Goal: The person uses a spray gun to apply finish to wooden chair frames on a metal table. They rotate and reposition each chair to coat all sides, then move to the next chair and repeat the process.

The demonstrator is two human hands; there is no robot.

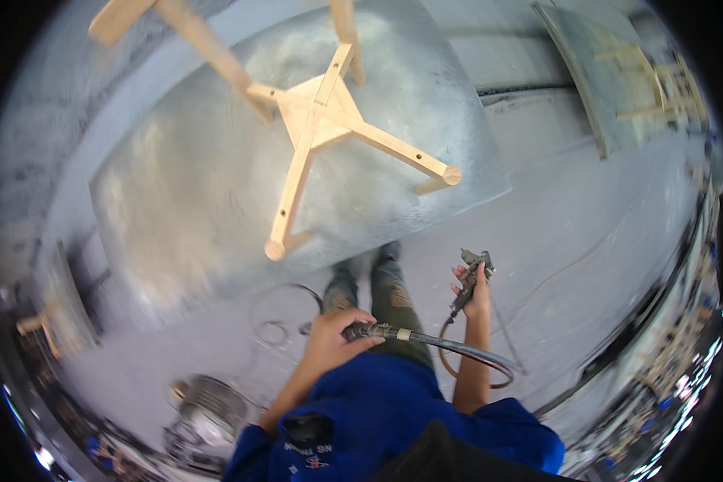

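Note:
My right hand [478, 296] is closed round the grip of a dark spray gun [474, 261], its head pointing away from me. My left hand [329, 344] grips the thick dark end of a black hose [458, 347], which has a band of yellowish tape and loops over toward my right forearm. Whether that end is a second tool or a fitting, I cannot tell. Beyond both hands, and touched by neither, a pale wooden chair frame [319, 104] with cross-shaped rails, peg-like ends and dark holes stands on a broad metal-covered table [193, 201].
A thin hose [273, 321] coils on the grey floor near my feet. Behind my left side is a round metal pot [213, 402]. Another board [610, 88] with wooden frames [667, 84] stands at far right, and more wooden parts [36, 324] are at left.

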